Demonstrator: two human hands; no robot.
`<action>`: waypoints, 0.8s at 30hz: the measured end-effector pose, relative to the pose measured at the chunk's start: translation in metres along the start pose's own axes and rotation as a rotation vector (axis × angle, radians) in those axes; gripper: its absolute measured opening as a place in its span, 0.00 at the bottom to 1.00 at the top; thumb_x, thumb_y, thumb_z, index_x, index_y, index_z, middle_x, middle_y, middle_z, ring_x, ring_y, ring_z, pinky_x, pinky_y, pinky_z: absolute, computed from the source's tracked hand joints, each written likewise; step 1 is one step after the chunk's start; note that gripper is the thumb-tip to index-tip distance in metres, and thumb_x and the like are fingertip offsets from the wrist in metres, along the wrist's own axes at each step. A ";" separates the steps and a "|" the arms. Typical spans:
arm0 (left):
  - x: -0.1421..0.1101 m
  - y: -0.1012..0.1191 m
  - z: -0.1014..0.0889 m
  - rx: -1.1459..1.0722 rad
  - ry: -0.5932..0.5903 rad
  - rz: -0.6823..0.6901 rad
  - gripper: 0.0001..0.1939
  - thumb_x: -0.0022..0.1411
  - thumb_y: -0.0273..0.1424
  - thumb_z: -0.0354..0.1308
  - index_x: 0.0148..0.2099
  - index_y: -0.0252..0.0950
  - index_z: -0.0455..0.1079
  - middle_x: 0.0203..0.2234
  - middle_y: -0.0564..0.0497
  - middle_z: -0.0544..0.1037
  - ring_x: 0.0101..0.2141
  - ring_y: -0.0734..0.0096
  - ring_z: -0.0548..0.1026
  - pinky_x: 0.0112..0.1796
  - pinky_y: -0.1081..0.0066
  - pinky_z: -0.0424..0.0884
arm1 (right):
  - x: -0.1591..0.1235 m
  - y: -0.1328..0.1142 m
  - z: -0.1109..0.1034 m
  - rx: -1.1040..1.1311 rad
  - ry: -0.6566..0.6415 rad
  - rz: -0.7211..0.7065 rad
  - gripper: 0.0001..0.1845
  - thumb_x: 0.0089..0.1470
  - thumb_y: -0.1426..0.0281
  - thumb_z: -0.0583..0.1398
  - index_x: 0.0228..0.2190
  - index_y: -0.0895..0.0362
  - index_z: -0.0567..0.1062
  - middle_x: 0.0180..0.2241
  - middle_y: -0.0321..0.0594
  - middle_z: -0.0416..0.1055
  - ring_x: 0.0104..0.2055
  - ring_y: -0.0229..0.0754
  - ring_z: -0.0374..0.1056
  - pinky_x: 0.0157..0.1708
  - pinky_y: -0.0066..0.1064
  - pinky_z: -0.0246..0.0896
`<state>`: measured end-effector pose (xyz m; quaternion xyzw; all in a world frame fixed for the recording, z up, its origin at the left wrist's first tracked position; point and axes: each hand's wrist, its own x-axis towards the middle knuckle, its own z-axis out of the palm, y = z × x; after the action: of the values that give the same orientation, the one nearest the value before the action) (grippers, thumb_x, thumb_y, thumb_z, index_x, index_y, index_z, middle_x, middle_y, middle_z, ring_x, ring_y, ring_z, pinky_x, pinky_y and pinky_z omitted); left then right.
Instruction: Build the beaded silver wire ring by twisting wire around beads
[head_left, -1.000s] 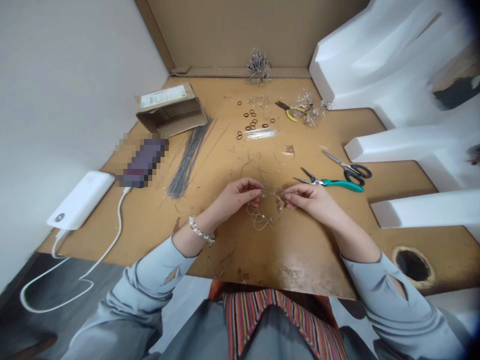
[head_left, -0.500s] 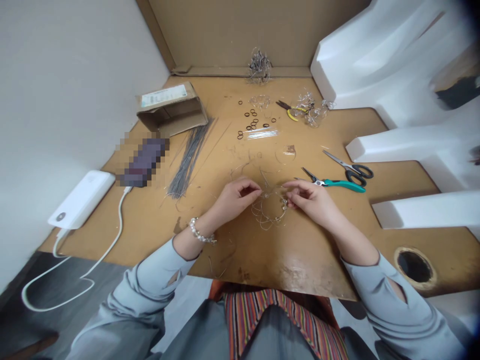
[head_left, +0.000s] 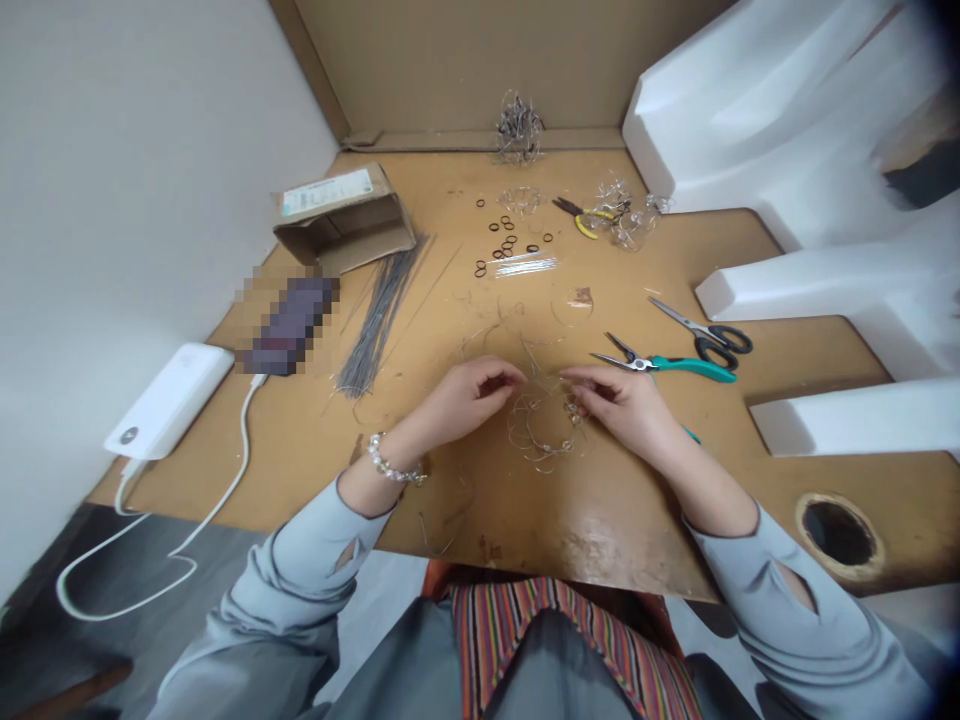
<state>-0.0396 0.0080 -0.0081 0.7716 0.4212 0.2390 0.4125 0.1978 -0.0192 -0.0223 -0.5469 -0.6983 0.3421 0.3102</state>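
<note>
A loop of thin silvery wire (head_left: 541, 428) set with small clear beads lies under my hands, just above the wooden board. My right hand (head_left: 619, 405) pinches the loop's right side near a bead. My left hand (head_left: 469, 398) is curled at the loop's left side, and its fingertips partly hide whether a wire lies between them. A beaded bracelet (head_left: 394, 463) circles my left wrist. Teal-handled pliers (head_left: 664, 365) lie closest to my right hand, with black-handled scissors (head_left: 709, 335) just beyond.
Across the tan board (head_left: 600, 520) lie grey wire rods (head_left: 382, 315), black rings (head_left: 506, 240), yellow-handled pliers (head_left: 581, 222), and wire tangles (head_left: 626, 220). A cardboard box (head_left: 341, 220), a pixelated phone (head_left: 292, 325) and a cabled power bank (head_left: 169, 400) stand left. White moulded plastic (head_left: 780, 150) borders the right.
The wire loop has shifted slightly right and turned between my hands. My right hand has moved a little left and down. The whole view has drifted slightly.
</note>
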 end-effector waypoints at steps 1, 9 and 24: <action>-0.001 0.000 -0.001 0.019 -0.015 0.010 0.10 0.60 0.28 0.52 0.43 0.35 0.71 0.35 0.50 0.76 0.35 0.72 0.73 0.37 0.71 0.69 | 0.000 0.001 0.000 0.000 -0.001 0.001 0.16 0.54 0.68 0.56 0.43 0.55 0.78 0.25 0.37 0.74 0.25 0.37 0.67 0.28 0.30 0.63; -0.002 0.009 0.001 -0.005 -0.118 -0.007 0.11 0.60 0.26 0.52 0.46 0.36 0.70 0.35 0.50 0.77 0.35 0.72 0.74 0.37 0.72 0.70 | -0.001 0.002 0.002 -0.037 0.002 -0.039 0.12 0.54 0.70 0.56 0.38 0.55 0.78 0.28 0.37 0.77 0.28 0.38 0.71 0.32 0.29 0.65; -0.003 0.013 0.007 0.011 -0.238 0.101 0.13 0.60 0.24 0.54 0.48 0.35 0.67 0.40 0.48 0.70 0.34 0.75 0.72 0.37 0.71 0.71 | -0.002 -0.010 0.003 -0.136 0.017 -0.162 0.12 0.53 0.77 0.56 0.34 0.55 0.79 0.33 0.39 0.78 0.34 0.39 0.73 0.37 0.29 0.66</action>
<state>-0.0301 -0.0017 -0.0007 0.8170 0.3313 0.1638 0.4427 0.1907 -0.0229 -0.0158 -0.5114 -0.7592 0.2630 0.3048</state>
